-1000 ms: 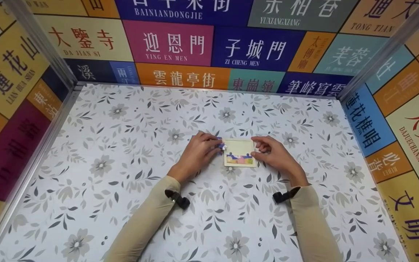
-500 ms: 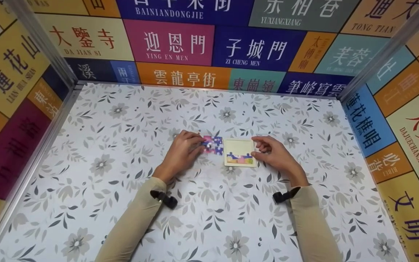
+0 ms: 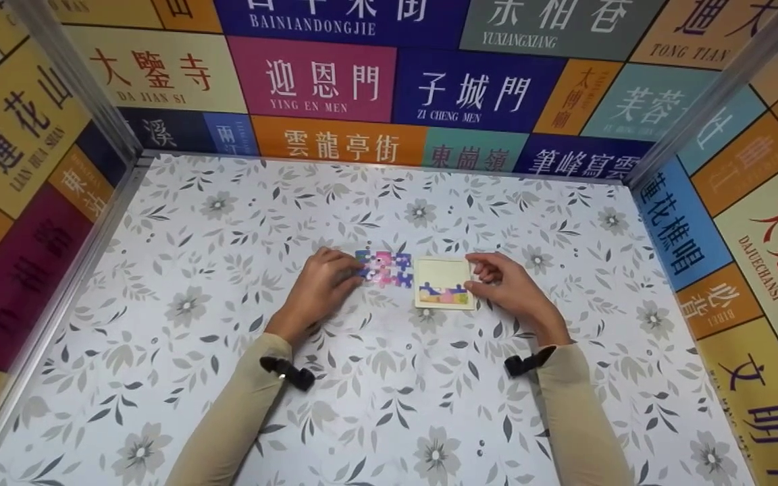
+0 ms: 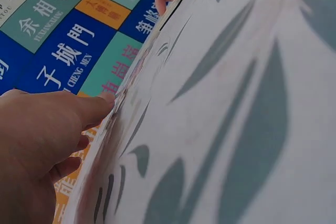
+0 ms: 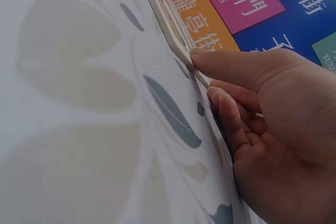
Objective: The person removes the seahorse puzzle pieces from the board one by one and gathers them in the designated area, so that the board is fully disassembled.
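Observation:
My right hand (image 3: 514,290) holds the right side of a small square jigsaw tray (image 3: 443,267), thumb on its rim and forefinger at the far right corner. Purple, pink and yellow pieces fill the tray's near strip; its upper part shows bare cream. In the right wrist view the thumb (image 5: 236,66) lies on the tray's edge. Left of the tray, several blue, pink and purple jigsaw pieces (image 3: 383,270) lie together flat on the table. At their left edge my left hand (image 3: 321,287) rests, fingertips touching the outermost pieces. The left wrist view shows its thumb (image 4: 89,107) nearly straight.
A white cloth with grey flowers and leaves (image 3: 389,378) covers the table. Panels with large Chinese lettering (image 3: 315,77) stand behind and on both sides, with metal rails (image 3: 58,324) along the edges. Each sleeve carries a black wrist camera (image 3: 288,372).
My left hand has slid left, from beside the tray to the far edge of the pieces, uncovering them. The right hand and tray have stayed put.

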Tool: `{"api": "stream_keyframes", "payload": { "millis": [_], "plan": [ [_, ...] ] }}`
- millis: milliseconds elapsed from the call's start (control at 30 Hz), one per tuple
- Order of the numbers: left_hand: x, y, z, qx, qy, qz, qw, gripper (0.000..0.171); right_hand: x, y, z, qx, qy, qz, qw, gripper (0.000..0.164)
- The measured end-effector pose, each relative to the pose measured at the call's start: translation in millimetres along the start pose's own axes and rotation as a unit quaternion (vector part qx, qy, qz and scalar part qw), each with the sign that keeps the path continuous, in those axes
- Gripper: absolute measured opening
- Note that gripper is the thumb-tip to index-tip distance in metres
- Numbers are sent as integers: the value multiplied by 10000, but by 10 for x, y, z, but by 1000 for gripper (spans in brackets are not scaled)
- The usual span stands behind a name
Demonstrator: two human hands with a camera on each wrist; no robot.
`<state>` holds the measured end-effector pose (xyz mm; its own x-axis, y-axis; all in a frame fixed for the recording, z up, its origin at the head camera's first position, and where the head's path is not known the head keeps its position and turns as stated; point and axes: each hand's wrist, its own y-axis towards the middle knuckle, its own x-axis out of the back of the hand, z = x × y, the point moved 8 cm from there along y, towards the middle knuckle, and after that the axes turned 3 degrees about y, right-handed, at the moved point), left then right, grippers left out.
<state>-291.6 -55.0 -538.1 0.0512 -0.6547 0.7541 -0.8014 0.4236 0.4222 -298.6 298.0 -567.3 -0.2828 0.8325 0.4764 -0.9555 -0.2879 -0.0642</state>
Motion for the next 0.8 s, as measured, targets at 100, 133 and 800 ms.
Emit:
{"api": "stream_keyframes", "payload": {
  "millis": [100,133,800],
  "plan": [
    [24,-22,25,19,-79,35,10000,21,-8,-1,5,-52,45,11,10000,60],
    [27,-26,29,21,-89,56,9999,21,-9,0,7,-56,53,14,10000,60],
    [-36,-5,4,159,31,433,9989,18,-37,-14,115,-12,63,13,10000,59]
  ]
}}
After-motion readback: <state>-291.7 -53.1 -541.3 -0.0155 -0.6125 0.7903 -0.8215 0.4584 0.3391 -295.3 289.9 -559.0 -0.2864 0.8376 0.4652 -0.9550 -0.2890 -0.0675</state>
